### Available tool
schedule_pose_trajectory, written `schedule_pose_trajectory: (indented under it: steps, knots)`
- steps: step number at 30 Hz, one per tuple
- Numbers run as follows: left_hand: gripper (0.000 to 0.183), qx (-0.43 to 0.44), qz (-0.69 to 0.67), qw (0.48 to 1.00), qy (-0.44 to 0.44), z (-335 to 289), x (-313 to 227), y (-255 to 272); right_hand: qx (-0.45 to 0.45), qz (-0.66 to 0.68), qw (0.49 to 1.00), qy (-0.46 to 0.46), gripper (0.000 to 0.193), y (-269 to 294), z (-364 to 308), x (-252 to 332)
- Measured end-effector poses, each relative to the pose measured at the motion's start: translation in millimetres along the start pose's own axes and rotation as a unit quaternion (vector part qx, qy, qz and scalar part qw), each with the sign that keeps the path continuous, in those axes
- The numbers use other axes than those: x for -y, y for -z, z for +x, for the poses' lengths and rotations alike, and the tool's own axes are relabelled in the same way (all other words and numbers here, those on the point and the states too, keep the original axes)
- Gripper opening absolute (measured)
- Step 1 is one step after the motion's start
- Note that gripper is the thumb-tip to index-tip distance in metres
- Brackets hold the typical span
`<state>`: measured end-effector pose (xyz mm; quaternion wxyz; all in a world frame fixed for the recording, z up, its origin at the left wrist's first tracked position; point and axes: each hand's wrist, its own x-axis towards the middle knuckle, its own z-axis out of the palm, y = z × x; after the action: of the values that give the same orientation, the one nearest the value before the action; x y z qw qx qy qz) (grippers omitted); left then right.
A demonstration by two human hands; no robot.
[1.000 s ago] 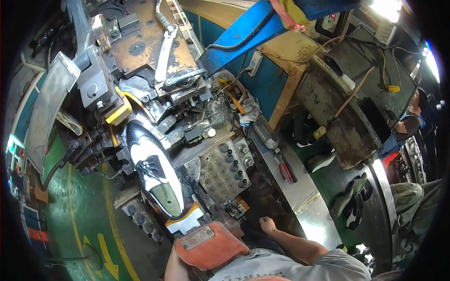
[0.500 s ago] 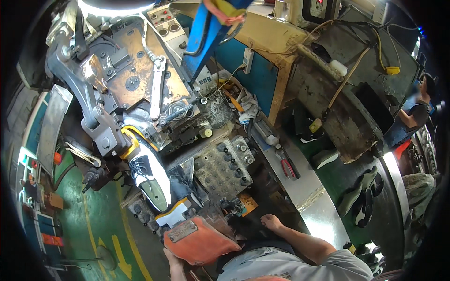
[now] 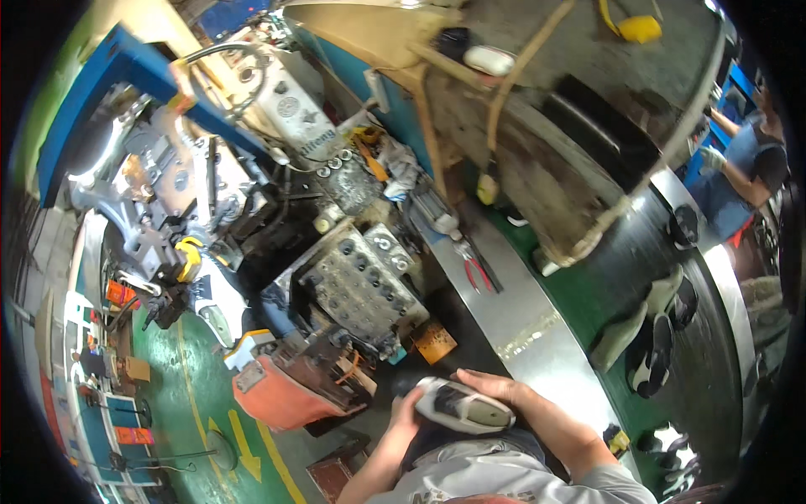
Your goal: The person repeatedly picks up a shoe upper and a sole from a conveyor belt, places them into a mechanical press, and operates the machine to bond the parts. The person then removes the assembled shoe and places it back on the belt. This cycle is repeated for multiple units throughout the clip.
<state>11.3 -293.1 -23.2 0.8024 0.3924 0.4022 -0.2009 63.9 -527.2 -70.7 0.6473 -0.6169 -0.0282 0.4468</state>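
Shoe (image 3: 464,409) sits low in the frame, white and grey with its pale sole turned up, held right in front of the person's lap. Left hand (image 3: 409,413) is wrapped around its one end, right hand (image 3: 494,388) curled over the far side, so both are gripping it. Just beside them to the left is an orange machine cover (image 3: 277,395), and above that a grimy metal block full of bolts (image 3: 357,286). Red-handled pliers (image 3: 474,267) lie on the shiny steel surface (image 3: 537,328), and more shoes (image 3: 659,336) ride the dark conveyor on the right.
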Motion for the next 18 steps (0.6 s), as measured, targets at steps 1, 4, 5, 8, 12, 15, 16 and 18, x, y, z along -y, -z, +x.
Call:
schedule_pose_trajectory:
  steps: [1,4,5,8,12,15,16,18]
  knots:
    - [0.041,0.027,0.091,0.994,-0.051,16,11,-21,0.145,0.357,0.903,-0.189,0.072,4,-23,8]
    - [0.044,0.198,0.194,0.961,-0.006,23,36,-107,0.009,0.559,0.821,-0.117,0.065,48,-111,7]
    - [0.044,0.252,0.190,0.949,-0.003,23,48,-131,-0.057,0.605,0.792,-0.052,0.066,64,-127,-25]
    - [0.044,0.343,0.289,0.893,-0.027,12,86,-183,-0.215,0.637,0.738,0.069,0.059,119,-203,-131]
    - [0.043,0.367,0.323,0.870,0.058,10,133,-203,-0.157,0.718,0.567,0.371,0.053,150,-335,-194]
    - [0.041,0.354,0.353,0.864,0.066,4,151,-216,-0.475,0.645,0.550,0.236,0.070,149,-408,-194]
    - [0.039,0.350,0.366,0.860,0.066,1,154,-223,-0.528,0.609,0.546,0.227,0.074,152,-430,-213]
    - [0.038,0.342,0.383,0.856,0.060,-1,156,-235,-0.607,0.595,0.492,0.188,0.074,160,-465,-238]
